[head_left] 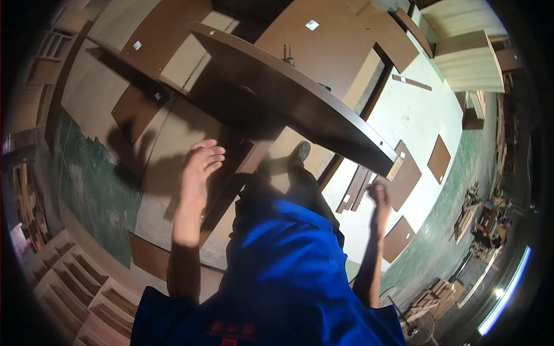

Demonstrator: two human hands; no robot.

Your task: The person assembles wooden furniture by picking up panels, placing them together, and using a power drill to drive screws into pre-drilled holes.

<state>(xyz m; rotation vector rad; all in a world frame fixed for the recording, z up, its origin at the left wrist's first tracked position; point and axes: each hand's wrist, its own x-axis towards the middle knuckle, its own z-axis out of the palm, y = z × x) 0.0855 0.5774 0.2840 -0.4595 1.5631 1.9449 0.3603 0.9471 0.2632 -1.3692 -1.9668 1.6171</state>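
A long dark brown panel (242,86) stands on edge in front of me, running from upper left to the right. My left hand (201,170) is raised short of it, fingers spread and holding nothing. Close to the panel's right end, my right hand (381,197) is in shade with its fingers curled. Whether it holds some small thing I cannot make out; it appears apart from the panel. Below it, narrow brown strips (355,187) lie on a white board. A dark tool (288,56) with an upright rod shows behind the panel's upper edge, partly hidden.
Flat brown boards (323,40) with white labels lie beyond the panel. Smaller brown pieces (438,158) rest on the white sheet (418,109) at right. Pale cabinet parts (470,57) stand at far right. A slotted wooden rack (81,277) is at lower left; wood scraps (430,300) lie lower right.
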